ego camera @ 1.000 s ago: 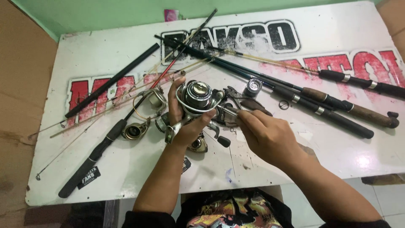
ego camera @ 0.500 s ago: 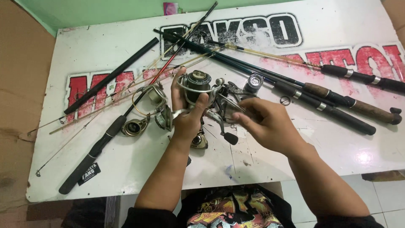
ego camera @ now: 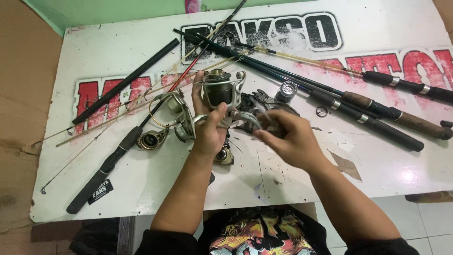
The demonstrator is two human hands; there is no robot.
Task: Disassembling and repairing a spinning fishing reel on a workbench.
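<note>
- Whereas a second ago it sat lower with its spool face toward the camera, the reel [ego camera: 219,92] now stands upright, spool on top, raised above the table [ego camera: 377,174].
- Left hand [ego camera: 207,127]: fingers wrapped around the reel's stem, thumb pressed across the front; grip unchanged, wrist turned since the earlier frame.
- Right hand [ego camera: 290,139]: fingers bunched and pinching the handle [ego camera: 247,118] at the reel's side; blurred, so the exact hold cannot be told. It sits lower and further right than before.
- Loose reels [ego camera: 151,139]: lying on the table just left of the left hand, same place as earlier.
- Small spool [ego camera: 286,89]: on the table beyond the right hand, unmoved.
- Rods [ego camera: 368,113]: several, fanned across the table behind both hands, unmoved.
- Black rod [ego camera: 108,165]: lies slantwise at left, grip end toward the near edge.
</note>
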